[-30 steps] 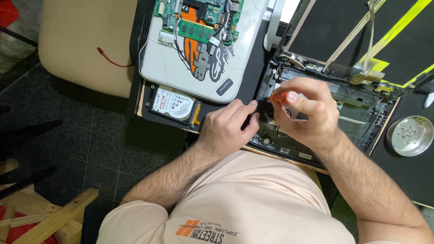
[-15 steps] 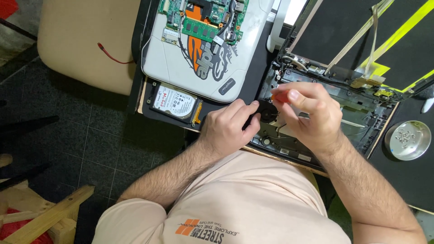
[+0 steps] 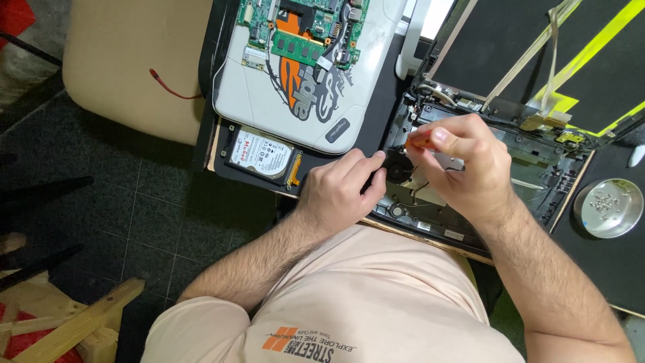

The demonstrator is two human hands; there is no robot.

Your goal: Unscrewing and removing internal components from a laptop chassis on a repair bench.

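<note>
Head view: hands pinch an orange-handled screwdriver (image 3: 418,140) near a white-labelled hard drive (image 3: 261,154).

— What can't you make out?
— My right hand (image 3: 463,161) hides the screwdriver (image 3: 422,140) tip. The screws in the metal dish (image 3: 610,208) are too small to tell apart.
— And the circuit board (image 3: 302,30)?
— Cut off at the top edge.

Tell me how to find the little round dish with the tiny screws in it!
Start at the opened black laptop base that both hands work over, then look past its right-hand edge. There, on the black table top, sits a small round silver metal dish. It is the only shiny round thing nearby, with a heap of tiny screws inside.
</note>
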